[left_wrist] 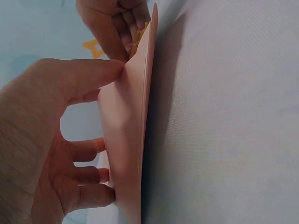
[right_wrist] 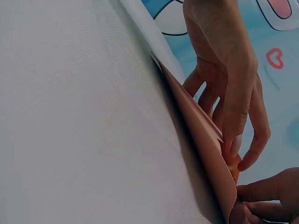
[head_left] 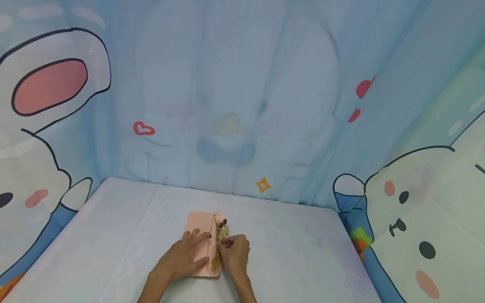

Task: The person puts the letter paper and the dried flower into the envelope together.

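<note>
A pink paper envelope [head_left: 199, 219] lies on the white-covered table, a lengthwise fold near its right side. Along that side rests a small bunch of dried flowers [head_left: 216, 264], dark red and cream heads at the far end, straw-coloured stems toward me. My left hand [head_left: 182, 257] presses on the envelope with fingers spread; in the left wrist view its thumb and fingertips touch the pink paper [left_wrist: 124, 135]. With curled fingers, my right hand [head_left: 235, 252] pinches the bunch around its middle, at the envelope's right edge. The right fingertips partly hide the stems.
The white table cover [head_left: 295, 252] spreads out on both sides of the envelope. Behind the table hangs a light blue curtain [head_left: 235, 63] with printed cartoon animals, and more printed cloth [head_left: 435, 219] stands along the right side.
</note>
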The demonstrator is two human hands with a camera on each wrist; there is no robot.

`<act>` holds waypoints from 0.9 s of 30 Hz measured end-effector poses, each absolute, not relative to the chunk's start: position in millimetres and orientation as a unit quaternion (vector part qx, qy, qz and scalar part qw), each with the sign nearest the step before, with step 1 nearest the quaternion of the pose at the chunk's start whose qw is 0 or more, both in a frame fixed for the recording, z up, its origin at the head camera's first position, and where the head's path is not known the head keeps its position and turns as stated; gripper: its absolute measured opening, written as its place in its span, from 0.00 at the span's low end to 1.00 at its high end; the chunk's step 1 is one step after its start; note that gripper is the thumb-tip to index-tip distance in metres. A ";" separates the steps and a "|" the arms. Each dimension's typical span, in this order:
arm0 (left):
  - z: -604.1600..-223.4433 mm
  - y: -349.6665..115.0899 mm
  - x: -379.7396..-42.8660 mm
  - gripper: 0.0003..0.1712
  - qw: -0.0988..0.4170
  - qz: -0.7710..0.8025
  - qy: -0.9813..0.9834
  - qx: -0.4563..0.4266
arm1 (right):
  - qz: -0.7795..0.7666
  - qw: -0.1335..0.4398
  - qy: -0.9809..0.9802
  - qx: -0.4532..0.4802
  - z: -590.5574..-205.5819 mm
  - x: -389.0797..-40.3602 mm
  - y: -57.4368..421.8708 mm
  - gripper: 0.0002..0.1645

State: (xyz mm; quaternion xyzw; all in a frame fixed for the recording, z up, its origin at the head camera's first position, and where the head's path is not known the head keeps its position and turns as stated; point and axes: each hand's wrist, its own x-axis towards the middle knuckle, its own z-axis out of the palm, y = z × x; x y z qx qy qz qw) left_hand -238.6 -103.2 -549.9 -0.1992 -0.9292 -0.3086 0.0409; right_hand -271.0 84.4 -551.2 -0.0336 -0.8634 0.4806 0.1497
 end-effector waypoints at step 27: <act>-548.6 -89.6 -240.3 0.38 0.018 -0.320 -0.920 -0.226 | 0.508 0.073 -0.856 0.066 -552.0 -275.2 95.3 0.14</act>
